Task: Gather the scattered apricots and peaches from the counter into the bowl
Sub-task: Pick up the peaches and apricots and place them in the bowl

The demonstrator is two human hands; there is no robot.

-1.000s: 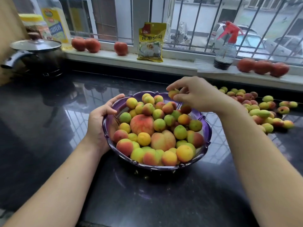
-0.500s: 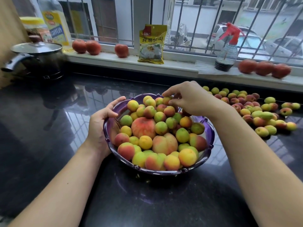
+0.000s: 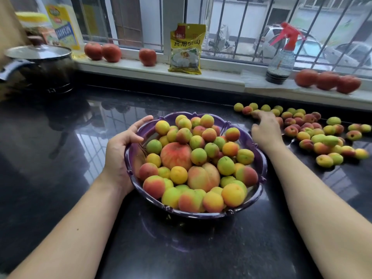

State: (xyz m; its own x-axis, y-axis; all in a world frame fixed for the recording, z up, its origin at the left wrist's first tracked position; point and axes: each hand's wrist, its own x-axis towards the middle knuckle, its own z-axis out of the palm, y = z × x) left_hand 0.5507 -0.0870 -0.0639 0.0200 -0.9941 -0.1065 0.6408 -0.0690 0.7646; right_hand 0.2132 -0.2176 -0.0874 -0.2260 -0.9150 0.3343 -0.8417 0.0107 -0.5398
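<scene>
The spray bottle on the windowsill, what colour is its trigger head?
Red, on a clear spray bottle; the head view shows it plainly.

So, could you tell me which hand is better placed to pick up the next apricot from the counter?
The right hand. It is open and reaches over the loose apricots on the counter, right of the bowl. The left hand grips the bowl's left rim, steadying it on the side away from that fruit.

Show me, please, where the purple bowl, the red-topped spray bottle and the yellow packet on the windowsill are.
purple bowl [image 3: 259,161]: head view, on its right rim.
spray bottle [image 3: 280,61]: head view, on its clear body.
yellow packet [image 3: 186,49]: head view, on the middle of its printed front.
</scene>
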